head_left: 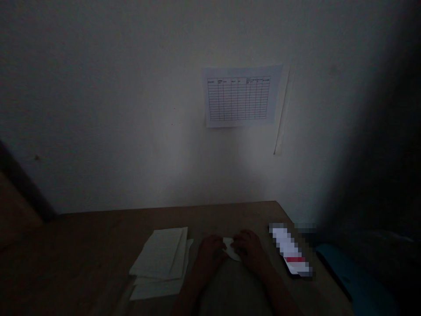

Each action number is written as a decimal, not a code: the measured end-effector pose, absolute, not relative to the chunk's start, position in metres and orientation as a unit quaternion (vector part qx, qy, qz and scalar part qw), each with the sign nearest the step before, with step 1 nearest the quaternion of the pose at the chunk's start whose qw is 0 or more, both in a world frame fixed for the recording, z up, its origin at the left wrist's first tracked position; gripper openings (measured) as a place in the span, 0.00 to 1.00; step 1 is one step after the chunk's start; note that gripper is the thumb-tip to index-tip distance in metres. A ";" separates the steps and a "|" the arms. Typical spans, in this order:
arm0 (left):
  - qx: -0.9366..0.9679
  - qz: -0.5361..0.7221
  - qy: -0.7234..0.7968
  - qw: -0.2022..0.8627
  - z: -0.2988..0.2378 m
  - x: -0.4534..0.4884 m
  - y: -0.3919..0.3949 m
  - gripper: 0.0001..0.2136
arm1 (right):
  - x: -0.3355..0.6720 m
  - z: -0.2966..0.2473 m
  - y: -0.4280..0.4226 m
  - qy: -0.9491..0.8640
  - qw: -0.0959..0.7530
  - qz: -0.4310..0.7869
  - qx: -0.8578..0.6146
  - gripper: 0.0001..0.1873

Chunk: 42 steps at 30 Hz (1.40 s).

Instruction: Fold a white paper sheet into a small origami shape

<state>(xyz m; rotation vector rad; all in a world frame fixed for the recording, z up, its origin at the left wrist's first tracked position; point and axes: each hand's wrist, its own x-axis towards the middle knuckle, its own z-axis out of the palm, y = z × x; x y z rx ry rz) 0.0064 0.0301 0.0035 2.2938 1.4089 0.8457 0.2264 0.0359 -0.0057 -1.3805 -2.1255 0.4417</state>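
Observation:
Between my two hands is a small piece of white paper (231,249), low over the brown table (108,237). My left hand (211,248) has its fingers closed at the paper's left edge. From the other side, my right hand (246,245) grips the paper with bent fingers. Much of the paper is covered by the fingers, and the dim light hides fine detail. Left of my left hand lies a loose stack of white paper sheets (159,254), its edges uneven.
A phone (291,252) with a lit, blurred screen lies near the table's right edge. Beyond that edge stands a teal chair-like object (355,276). A printed table sheet (243,98) hangs on the wall (131,109) behind. A brown wooden piece (16,206) is at far left.

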 end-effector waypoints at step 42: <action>0.796 0.289 0.509 0.156 0.003 0.005 0.032 0.10 | 0.226 -0.001 0.031 -0.807 0.271 0.174 -0.495 0.16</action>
